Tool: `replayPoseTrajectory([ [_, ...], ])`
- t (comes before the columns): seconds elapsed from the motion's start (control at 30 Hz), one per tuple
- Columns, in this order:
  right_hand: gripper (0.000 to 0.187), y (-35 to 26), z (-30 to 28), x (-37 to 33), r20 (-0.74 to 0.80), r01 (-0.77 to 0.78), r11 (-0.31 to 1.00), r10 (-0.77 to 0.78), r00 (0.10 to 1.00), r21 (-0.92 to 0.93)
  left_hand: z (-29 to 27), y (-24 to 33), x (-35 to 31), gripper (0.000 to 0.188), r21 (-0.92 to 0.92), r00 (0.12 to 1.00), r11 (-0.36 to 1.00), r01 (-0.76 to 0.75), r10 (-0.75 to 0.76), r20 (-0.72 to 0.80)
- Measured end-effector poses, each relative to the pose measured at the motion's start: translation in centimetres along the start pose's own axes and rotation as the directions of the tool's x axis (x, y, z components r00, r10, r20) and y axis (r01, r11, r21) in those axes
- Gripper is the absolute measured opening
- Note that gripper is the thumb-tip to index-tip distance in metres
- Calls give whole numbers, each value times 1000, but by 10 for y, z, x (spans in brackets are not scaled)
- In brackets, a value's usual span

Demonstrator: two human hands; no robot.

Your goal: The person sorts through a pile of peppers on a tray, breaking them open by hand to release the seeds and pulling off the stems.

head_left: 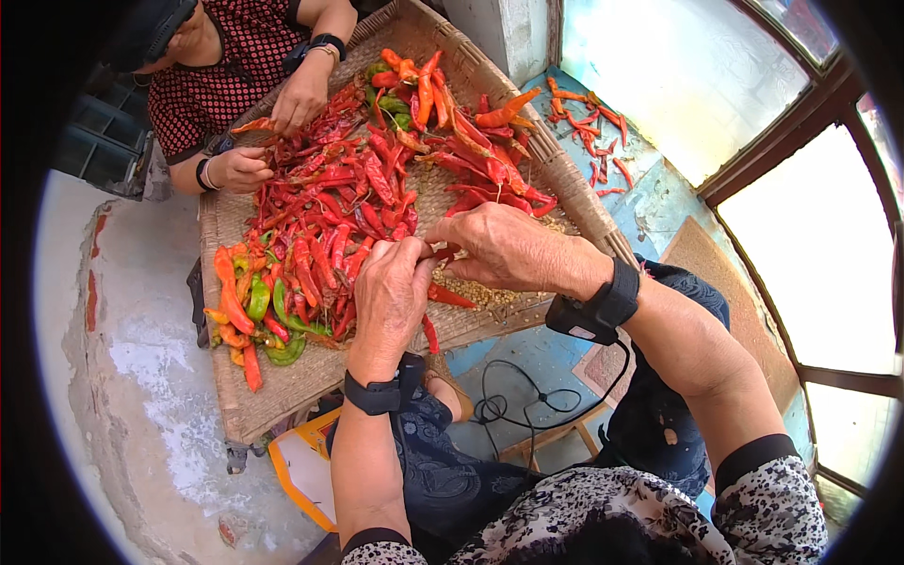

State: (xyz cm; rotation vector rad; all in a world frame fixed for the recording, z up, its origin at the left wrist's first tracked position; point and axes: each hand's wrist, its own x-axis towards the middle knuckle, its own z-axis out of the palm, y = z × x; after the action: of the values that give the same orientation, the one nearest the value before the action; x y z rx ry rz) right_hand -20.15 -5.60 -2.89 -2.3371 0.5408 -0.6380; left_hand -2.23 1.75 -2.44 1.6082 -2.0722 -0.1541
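Over the near edge of a large woven tray [562, 162], my hands meet with the fingertips almost touching. My left hand [388, 287] is closed in a pinch. From the right, my right hand [513, 247] pinches a red chili pepper [450, 252], mostly covered by the fingers. The left fingertips are at its other end; whether they grip it is hidden. Beyond my hands spreads a heap of red chili peppers [330, 184]. Green peppers [258, 299] and orange peppers [228, 282] lie at the tray's left. Pale loose seeds [490, 296] are scattered below my right hand.
Across the tray at upper left, another person's hands [301, 96] work among the peppers. More red peppers [595, 122] lie on a blue surface by the window [650, 75]. A black cable [529, 400] hangs from my right wrist strap and coils below the tray.
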Motion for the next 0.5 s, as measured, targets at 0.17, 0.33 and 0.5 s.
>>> replayPoseTrajectory([
  [0.17,11,5,3,2,-165,37,990,-14,986,138,-4,4,1,14,-64,999,998,-5,3,-38],
  [0.33,9,9,-19,4,-243,-22,999,32,969,40,-7,-5,-1,14,19,998,1000,-23,25,-58],
  [0.5,20,9,-49,10,-534,-214,905,-17,845,-367,-16,-5,3,4,-347,949,905,248,-299,-101],
])
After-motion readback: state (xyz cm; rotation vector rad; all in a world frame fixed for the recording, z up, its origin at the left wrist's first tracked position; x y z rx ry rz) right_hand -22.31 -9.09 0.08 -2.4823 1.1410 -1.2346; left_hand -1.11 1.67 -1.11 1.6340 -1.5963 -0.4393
